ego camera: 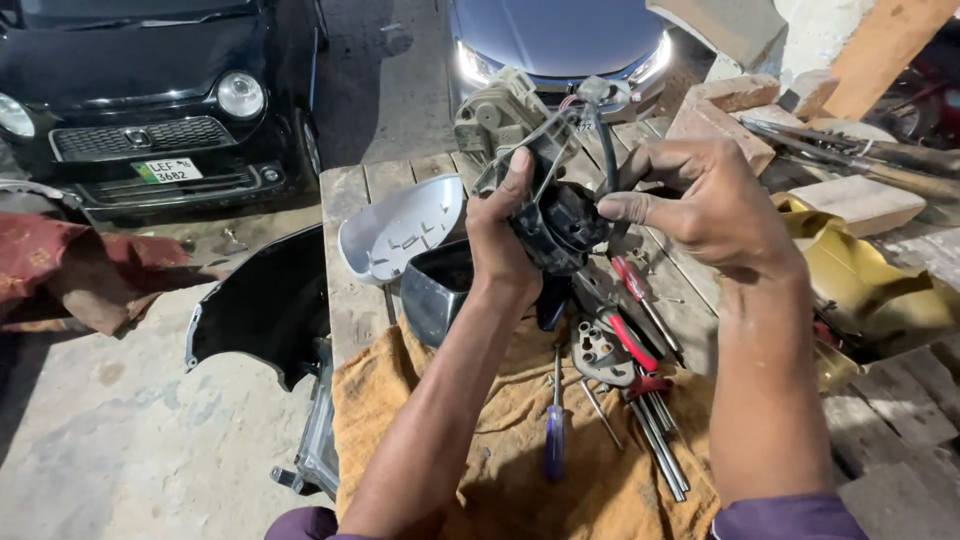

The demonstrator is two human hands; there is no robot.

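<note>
While both hands lift the mirror mechanism [545,215] above the orange cloth [500,450], the left hand [505,235] wraps its black housing and the right hand [700,210] pinches the wiring with closed fingers [625,208]. It looks rigid, light plastic; the wires seem fragile, so the housing is the safer grip.

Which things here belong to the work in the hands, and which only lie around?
In hand:
left hand and right hand hold the mirror mechanism with its wires.

Lying about:
white cover, dark housing, blue screwdriver, red pliers, orange cloth, bricks, cars.
</note>
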